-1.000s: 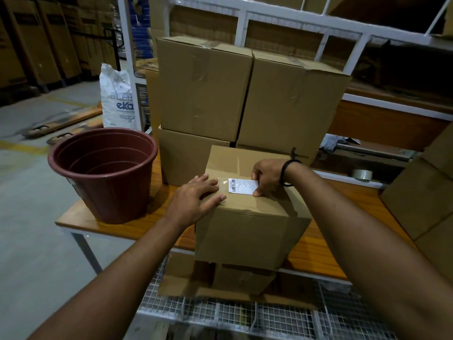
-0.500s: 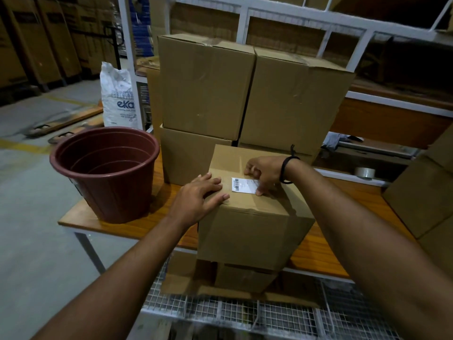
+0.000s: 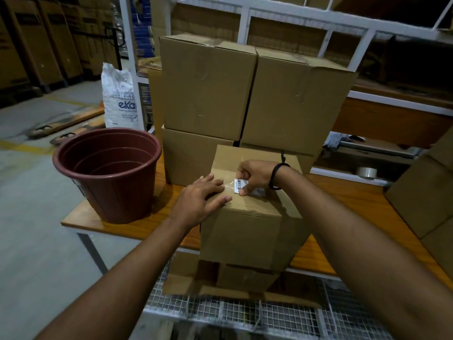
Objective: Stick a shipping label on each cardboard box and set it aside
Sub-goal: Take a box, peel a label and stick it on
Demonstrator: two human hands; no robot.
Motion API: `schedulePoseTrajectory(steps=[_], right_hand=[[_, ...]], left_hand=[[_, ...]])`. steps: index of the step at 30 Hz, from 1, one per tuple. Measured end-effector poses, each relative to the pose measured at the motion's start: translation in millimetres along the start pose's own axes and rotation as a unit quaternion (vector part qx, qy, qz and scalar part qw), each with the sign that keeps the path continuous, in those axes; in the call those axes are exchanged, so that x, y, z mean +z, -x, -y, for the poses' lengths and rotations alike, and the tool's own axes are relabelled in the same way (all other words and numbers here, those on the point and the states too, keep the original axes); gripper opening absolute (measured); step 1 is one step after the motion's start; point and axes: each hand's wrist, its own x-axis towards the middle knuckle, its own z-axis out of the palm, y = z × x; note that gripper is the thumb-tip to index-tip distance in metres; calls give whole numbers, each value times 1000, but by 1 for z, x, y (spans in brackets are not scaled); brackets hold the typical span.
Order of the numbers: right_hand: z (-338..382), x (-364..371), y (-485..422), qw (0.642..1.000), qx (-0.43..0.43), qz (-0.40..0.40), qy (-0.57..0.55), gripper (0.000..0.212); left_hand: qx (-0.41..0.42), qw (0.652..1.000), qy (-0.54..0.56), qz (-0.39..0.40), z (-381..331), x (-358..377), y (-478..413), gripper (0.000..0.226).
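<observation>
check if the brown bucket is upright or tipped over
Upright: the bucket stands on its base on the wooden table, open mouth facing up.

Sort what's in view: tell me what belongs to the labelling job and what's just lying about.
Job: front cardboard box, shipping label, left hand, right hand, stacked boxes behind.
Lying about: maroon bucket, white sack, tape roll.

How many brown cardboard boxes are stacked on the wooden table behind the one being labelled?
5: upper left, upper right, lower left, lower right mostly behind the box being labelled, and one partly hidden at the rear left. More may sit behind.
</observation>
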Motion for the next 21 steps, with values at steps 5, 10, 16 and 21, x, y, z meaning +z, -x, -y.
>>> schedulePoseTrajectory(steps=[5, 10, 16, 21], right_hand=[[-7, 1, 9, 999, 3, -26, -20, 57], [-18, 2, 17, 999, 10, -23, -33, 49], [-9, -3, 16, 999, 24, -21, -6, 52], [-7, -7, 11, 1000, 24, 7, 0, 38]], left_hand=[[-8, 1000, -2, 10, -1, -2, -1, 65], [-10, 1000, 2, 17, -1, 1, 0, 65], [-26, 999, 11, 24, 0, 3, 3, 66], [-37, 999, 17, 24, -2, 0, 6, 63]])
